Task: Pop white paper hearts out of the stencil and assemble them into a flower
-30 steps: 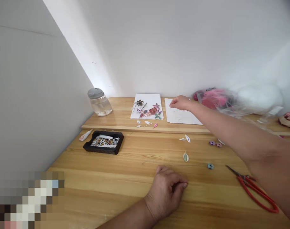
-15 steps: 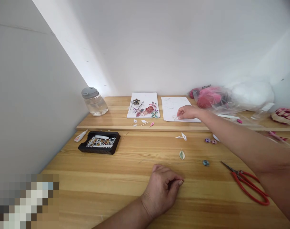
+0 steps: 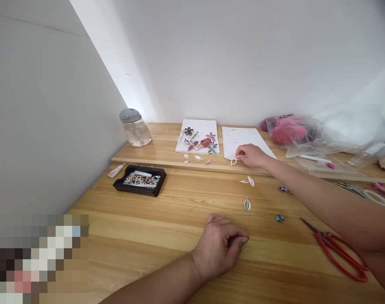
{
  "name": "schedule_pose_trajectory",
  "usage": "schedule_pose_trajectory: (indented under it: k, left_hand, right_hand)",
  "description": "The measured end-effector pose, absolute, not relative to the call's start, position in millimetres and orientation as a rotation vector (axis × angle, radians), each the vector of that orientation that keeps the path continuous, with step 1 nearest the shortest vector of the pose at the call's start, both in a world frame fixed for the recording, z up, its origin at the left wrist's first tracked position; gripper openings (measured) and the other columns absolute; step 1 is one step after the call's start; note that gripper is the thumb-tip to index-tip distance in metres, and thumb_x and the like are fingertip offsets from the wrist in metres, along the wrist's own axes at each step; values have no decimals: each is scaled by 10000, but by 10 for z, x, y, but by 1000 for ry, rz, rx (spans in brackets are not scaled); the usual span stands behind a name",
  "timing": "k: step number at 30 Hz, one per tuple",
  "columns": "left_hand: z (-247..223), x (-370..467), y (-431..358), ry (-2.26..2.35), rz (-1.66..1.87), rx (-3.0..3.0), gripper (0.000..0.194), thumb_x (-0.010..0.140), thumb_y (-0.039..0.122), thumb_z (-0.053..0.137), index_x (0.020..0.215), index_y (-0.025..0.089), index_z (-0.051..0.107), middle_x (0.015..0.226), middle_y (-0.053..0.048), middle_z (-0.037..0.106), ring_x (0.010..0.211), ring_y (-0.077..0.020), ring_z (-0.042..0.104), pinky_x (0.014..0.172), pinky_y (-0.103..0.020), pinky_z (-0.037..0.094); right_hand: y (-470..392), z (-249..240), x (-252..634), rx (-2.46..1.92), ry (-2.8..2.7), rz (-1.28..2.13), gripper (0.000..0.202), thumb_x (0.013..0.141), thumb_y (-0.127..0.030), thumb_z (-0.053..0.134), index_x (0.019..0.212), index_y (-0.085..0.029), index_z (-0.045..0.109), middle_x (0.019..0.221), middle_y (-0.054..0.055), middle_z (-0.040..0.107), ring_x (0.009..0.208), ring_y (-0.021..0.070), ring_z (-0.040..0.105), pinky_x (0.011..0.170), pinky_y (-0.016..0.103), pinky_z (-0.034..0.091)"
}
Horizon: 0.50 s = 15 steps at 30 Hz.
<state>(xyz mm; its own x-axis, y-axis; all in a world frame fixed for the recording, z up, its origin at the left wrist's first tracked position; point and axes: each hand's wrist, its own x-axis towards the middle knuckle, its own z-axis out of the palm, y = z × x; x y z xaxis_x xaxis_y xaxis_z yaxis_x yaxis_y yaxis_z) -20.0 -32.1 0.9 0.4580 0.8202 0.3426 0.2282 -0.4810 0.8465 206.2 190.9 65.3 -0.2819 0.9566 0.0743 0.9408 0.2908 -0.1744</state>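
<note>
My left hand (image 3: 222, 245) rests on the wooden table with thumb and forefinger pinched; whatever is between the tips is too small to make out. At the raised shelf, my right hand (image 3: 251, 156) pinches a small white outline piece (image 3: 233, 162) at the front edge of a stack of white paper (image 3: 243, 139). A green and white leaf (image 3: 247, 204) lies beyond my left hand, with white leaf shapes (image 3: 250, 181) farther back. To the right is a blue-grey thread bobbin (image 3: 279, 218).
Red-handled scissors (image 3: 340, 253) lie under my right forearm. A black bead tray (image 3: 140, 180) and a glue tube (image 3: 116, 170) are at the left, below a water jar (image 3: 135, 128). Flower pieces (image 3: 206, 142) lie on paper; plastic bags (image 3: 321, 128) sit back right.
My right hand has drawn the white outline piece toward the front edge of the paper. My left hand keeps its pinch. The view has shifted slightly, moving most things rightward.
</note>
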Motion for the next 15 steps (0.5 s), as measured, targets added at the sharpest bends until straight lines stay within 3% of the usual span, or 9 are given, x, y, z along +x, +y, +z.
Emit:
schedule_pose_trajectory:
  k: [9,15]
  left_hand:
    - [5,-207,-297,885,988,1956,109,837,155,636,831,202,733,787,-19,739,752,-170,658,865,-371,423]
    - [-15,-215,-294,886,976,1965,123,845,150,621,851,213,727,800,-12,733,776,-173,647,876,-369,412]
  right_hand:
    - [2007,630,1328,-1510,-2573,132,123,831,-147,578,825,-209,684,926,36,732,955,219,604,818,293,407]
    - [2061,673,1509,-1661,-2430,131,227,879,-180,538,1028,-247,696,1091,0,730,996,169,634,840,254,436]
